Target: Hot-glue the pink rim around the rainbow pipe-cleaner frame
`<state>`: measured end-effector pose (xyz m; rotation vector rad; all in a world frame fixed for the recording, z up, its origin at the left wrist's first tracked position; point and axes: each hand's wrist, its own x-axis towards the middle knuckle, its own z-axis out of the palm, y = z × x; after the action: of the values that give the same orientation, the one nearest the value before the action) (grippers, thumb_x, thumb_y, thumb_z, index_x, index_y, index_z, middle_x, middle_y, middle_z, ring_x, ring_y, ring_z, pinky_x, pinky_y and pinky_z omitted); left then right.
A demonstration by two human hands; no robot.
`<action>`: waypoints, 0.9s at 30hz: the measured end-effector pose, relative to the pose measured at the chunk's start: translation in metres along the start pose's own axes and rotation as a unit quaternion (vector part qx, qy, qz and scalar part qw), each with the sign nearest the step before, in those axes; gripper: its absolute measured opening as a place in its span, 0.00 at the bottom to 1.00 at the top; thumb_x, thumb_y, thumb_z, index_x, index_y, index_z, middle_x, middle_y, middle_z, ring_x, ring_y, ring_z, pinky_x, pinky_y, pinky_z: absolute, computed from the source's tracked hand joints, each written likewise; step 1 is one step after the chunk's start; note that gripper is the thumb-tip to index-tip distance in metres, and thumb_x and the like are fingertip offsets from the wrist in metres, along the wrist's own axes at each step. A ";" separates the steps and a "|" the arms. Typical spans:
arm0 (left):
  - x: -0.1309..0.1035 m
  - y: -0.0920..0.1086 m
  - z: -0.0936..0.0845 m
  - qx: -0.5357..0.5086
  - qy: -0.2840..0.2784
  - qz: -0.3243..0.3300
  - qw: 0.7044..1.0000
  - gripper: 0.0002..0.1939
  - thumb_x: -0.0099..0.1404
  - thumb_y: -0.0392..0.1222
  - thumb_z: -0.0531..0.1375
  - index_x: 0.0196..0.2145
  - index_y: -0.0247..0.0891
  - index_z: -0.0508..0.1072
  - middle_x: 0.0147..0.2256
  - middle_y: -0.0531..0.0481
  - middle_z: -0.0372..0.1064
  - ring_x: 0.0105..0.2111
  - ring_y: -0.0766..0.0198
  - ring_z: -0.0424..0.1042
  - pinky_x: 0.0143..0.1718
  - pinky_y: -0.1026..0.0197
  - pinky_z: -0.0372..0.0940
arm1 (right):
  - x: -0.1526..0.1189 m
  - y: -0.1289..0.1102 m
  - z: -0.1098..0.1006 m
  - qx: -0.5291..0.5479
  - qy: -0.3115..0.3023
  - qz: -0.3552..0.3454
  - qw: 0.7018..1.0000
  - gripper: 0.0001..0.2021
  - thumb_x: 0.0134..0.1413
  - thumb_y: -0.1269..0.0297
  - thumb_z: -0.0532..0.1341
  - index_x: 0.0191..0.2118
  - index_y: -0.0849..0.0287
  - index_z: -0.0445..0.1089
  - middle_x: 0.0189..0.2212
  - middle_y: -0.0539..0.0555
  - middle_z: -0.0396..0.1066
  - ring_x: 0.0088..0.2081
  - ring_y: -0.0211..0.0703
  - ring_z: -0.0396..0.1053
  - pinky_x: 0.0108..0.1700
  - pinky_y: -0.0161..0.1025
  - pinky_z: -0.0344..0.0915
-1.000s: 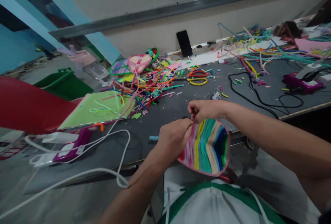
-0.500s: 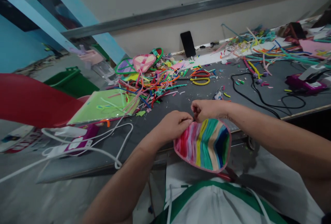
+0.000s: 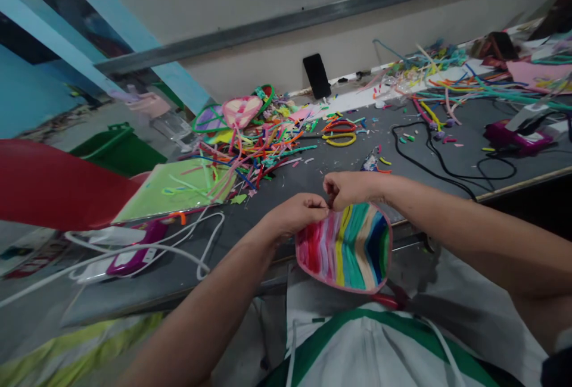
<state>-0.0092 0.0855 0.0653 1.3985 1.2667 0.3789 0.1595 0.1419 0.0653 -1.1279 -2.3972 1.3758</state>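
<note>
A rainbow-striped piece of pipe cleaners [image 3: 346, 250] with a pink rim hangs over the table's front edge, close to my lap. My left hand [image 3: 298, 215] pinches its upper left edge between thumb and fingers. Right beside it, my right hand [image 3: 348, 189] is closed at the top edge, its fingertips meeting those of the left. What the right fingers grip is hidden. Scissors with a yellow and orange handle [image 3: 338, 139] lie on the table beyond my hands.
Loose pipe cleaners [image 3: 250, 149] lie heaped at the left, near a pink heart-shaped piece [image 3: 241, 111]. A phone [image 3: 317, 76] leans on the wall. Purple glue guns [image 3: 518, 137] lie at right and left, with a black cord and a white cable [image 3: 165, 248]. A red chair [image 3: 58, 184] stands left.
The view has shifted slightly, and a yellow-green striped cloth now shows at the lower left. Both hands stay at the same edge of the striped piece, with only slight finger movement.
</note>
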 end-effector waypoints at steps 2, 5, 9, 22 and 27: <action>0.000 -0.001 0.002 -0.036 0.005 -0.020 0.999 0.09 0.49 0.43 0.61 0.25 0.35 0.68 0.18 0.58 0.58 0.17 0.73 0.55 0.20 0.69 0.51 | 0.000 0.002 -0.001 0.011 -0.006 0.001 1.000 0.16 0.30 0.73 0.62 0.31 0.56 0.60 0.25 0.45 0.67 0.29 0.38 0.65 0.26 0.32 0.57; -0.001 -0.002 0.003 -0.091 0.000 -0.045 0.995 0.11 0.47 0.43 0.63 0.26 0.34 0.69 0.18 0.57 0.60 0.16 0.73 0.57 0.20 0.69 0.51 | -0.007 0.006 -0.006 0.076 0.013 0.000 0.997 0.16 0.34 0.72 0.62 0.34 0.56 0.60 0.27 0.46 0.69 0.31 0.38 0.67 0.28 0.33 0.59; -0.005 -0.006 0.005 -0.140 0.008 -0.044 0.989 0.13 0.46 0.43 0.66 0.28 0.33 0.71 0.21 0.55 0.65 0.18 0.73 0.61 0.22 0.69 0.54 | -0.027 0.016 -0.015 0.222 0.164 -0.045 0.960 0.12 0.45 0.69 0.60 0.38 0.56 0.59 0.34 0.49 0.72 0.35 0.36 0.68 0.36 0.34 0.62; -0.017 -0.015 0.013 -0.173 0.050 -0.027 0.983 0.12 0.50 0.43 0.66 0.27 0.33 0.70 0.20 0.56 0.64 0.18 0.74 0.61 0.21 0.70 0.53 | -0.060 0.038 0.017 0.381 0.201 -0.048 0.901 0.08 0.49 0.67 0.62 0.37 0.59 0.64 0.35 0.51 0.72 0.38 0.36 0.70 0.42 0.36 0.65; -0.012 -0.024 0.011 -0.212 0.048 -0.036 0.976 0.12 0.49 0.43 0.67 0.27 0.33 0.71 0.21 0.55 0.66 0.19 0.72 0.64 0.22 0.69 0.57 | -0.059 0.036 0.020 0.378 0.209 -0.045 0.901 0.07 0.49 0.66 0.61 0.36 0.58 0.65 0.35 0.50 0.71 0.37 0.37 0.70 0.41 0.37 0.65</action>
<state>-0.0158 0.0639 0.0466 0.9792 1.2228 0.6318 0.2106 0.0996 0.0386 -0.9354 -1.3861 1.6030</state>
